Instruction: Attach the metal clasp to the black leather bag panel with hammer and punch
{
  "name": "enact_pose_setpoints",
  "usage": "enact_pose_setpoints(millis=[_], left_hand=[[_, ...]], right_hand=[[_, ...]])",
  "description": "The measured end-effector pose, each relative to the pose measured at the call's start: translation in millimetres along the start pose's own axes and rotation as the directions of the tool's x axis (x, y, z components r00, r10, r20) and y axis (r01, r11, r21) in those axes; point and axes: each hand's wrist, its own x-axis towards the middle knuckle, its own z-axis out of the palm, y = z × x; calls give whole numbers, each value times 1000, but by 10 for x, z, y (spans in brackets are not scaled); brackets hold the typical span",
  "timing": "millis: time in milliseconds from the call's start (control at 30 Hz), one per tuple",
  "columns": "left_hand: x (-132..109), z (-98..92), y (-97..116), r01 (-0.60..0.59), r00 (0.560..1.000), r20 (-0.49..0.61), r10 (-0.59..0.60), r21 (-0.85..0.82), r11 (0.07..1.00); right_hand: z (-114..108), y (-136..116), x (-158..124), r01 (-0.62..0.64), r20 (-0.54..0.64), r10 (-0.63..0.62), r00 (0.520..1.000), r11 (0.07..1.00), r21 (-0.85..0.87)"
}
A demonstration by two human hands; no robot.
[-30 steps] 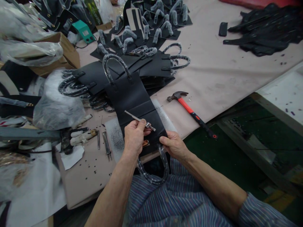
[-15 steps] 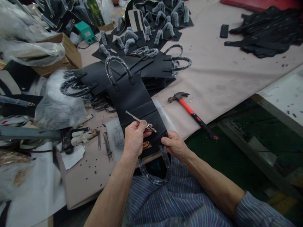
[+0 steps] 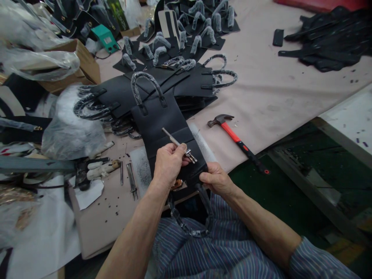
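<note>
My left hand (image 3: 168, 164) pinches a slim metal two-pronged punch (image 3: 172, 137) between thumb and fingers, its forked end pointing down to the right. Under it lies a black leather bag panel (image 3: 162, 116), with one plastic-wrapped handle (image 3: 145, 75) at the far end and another wrapped handle (image 3: 188, 231) hanging over my lap. My right hand (image 3: 217, 178) grips the panel's right edge near a fold, thumb on top. A gold-coloured metal fitting (image 3: 178, 185) shows on the panel beside my left wrist. The fingertips of my left hand are partly hidden behind the tool.
A claw hammer (image 3: 236, 141) with a red and black handle lies right of the panel. Left of it are another pronged tool (image 3: 131, 180) and a thin metal rod (image 3: 121, 173). Stacked black panels (image 3: 192, 81) lie behind, and a cardboard box (image 3: 84, 64) stands at left.
My left hand has moved slightly right with the punch, whose forked end has turned a little further down. My right hand keeps its grip on the panel edge.
</note>
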Motion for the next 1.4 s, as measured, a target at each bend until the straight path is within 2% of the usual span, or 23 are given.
enact_pose_setpoints(millis=[167, 367, 500, 833, 1167, 1400], left_hand=[[1, -20, -72, 74, 997, 24, -72, -74, 995], [-41, -117, -94, 32, 992, 123, -9, -187, 982], [-112, -160, -91, -1, 989, 147, 36, -234, 972], [-188, -191, -166, -111, 969, 189, 160, -245, 963], [-214, -218, -173, -113, 968, 195, 159, -229, 967], [-156, -236, -234, -189, 942, 235, 240, -220, 957]], right_hand=[[-30, 13, 37, -8, 64, 8, 998, 1000, -2], [-85, 29, 45, 8, 46, -8, 999, 1000, -1], [-83, 31, 45, 10, 49, -10, 999, 1000, -7], [-76, 36, 50, 15, 59, -15, 998, 1000, -5], [-84, 47, 69, 76, 83, -74, 994, 997, -27], [-80, 58, 91, 78, 81, -78, 994, 997, 11]])
